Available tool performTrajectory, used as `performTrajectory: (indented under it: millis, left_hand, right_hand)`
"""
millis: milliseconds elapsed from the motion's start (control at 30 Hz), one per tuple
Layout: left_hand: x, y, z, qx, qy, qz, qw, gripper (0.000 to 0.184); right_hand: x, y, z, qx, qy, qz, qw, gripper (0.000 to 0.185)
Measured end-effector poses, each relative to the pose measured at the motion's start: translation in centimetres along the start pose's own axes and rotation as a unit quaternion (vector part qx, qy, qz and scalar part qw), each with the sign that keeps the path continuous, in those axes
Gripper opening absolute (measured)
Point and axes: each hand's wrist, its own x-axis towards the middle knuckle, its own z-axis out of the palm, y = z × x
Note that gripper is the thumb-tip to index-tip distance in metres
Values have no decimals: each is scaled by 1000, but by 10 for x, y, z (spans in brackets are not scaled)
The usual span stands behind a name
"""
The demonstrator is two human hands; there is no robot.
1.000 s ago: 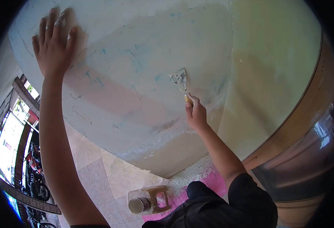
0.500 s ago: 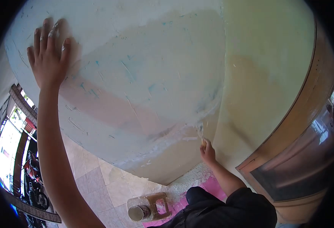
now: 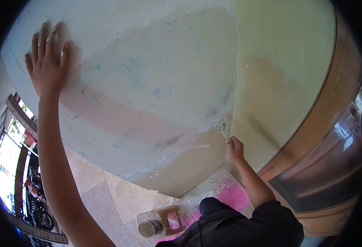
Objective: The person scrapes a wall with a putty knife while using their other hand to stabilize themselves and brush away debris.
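Observation:
Flat against the upper left of the wall (image 3: 148, 74), my left hand (image 3: 47, 66) has its fingers spread, with white smears on them. Low near the inside corner, my right hand (image 3: 235, 149) is closed round the handle of a putty knife (image 3: 222, 126). The knife's blade, speckled with white, lies against the wall at the end of a rough whitish band (image 3: 164, 158). Blue marks and scratches show across the wall above, along with a pinkish strip. To the right of the corner the adjoining wall (image 3: 280, 61) is yellowish green.
A small stool (image 3: 170, 214) with a round tin (image 3: 149, 229) on it stands on the tiled floor. White flakes (image 3: 205, 187) cover a pink sheet (image 3: 234, 196) below the corner. A wooden door frame (image 3: 308, 119) is at right; a motorcycle (image 3: 37, 206) is outside at left.
My right hand has moved the putty knife right and slightly up toward the corner, and its blade now shows more fully. My left hand stays against the wall; the view has shifted slightly.

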Motion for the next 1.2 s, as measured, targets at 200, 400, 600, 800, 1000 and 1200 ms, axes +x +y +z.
performTrajectory:
  millis: [200, 400, 600, 800, 1000, 1200]
  left_hand:
    - [1, 2, 0, -4, 5, 4, 1000, 56]
    - [2, 1, 1, -7, 9, 8, 1000, 56]
    - [1, 3, 2, 10, 8, 11, 1000, 56]
    - [2, 0, 1, 16, 4, 13, 1000, 57]
    - [4, 1, 1, 10, 6, 36, 999, 55]
    - [28, 21, 9, 33, 3, 59, 998, 56]
  right_hand:
    - [22, -34, 22, 56, 19, -36, 998, 24]
    - [112, -160, 10, 85, -1, -100, 991, 31]
    - [83, -78, 68, -136, -77, -57, 986, 37]
    - [-70, 91, 66, -69, -158, 38, 984, 30]
    - [57, -6, 27, 10, -51, -14, 999, 26]
    - [144, -155, 5, 100, -55, -170, 979, 26]
